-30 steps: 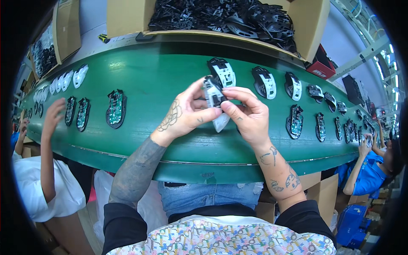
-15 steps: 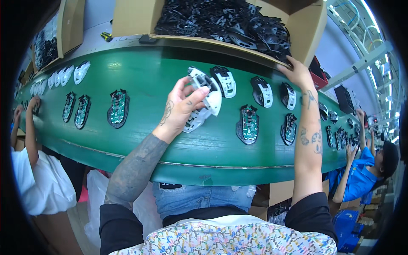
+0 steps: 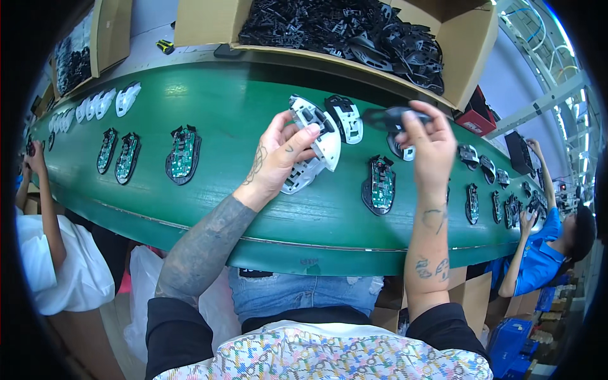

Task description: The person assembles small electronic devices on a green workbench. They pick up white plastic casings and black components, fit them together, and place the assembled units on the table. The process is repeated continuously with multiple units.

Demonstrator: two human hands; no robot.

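Head view: both hands held plastic parts in front of an open brown cardboard box.
The left hand had its fingers curled around a curved white-and-black plastic shell; the right hand, nearer the box, pinched a blurred, elongated black plastic piece between bent fingers.

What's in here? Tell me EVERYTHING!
Table: one, green, middle
Held shell: one, black/white, centre
Held part: one, black, centre right
Circuit boards: several, green, along table
Resting shells: several, black/white, right
Pale shells: several, white, left
Cartons: several, brown, around table
Jumbled parts: many, black, top carton
Small item: one, yellow/black, upper left
Box: one, red, upper right
Other people: at least two, white/blue clothes, sides
Left fingers: one set, on shell
Right fingers: one set, on part
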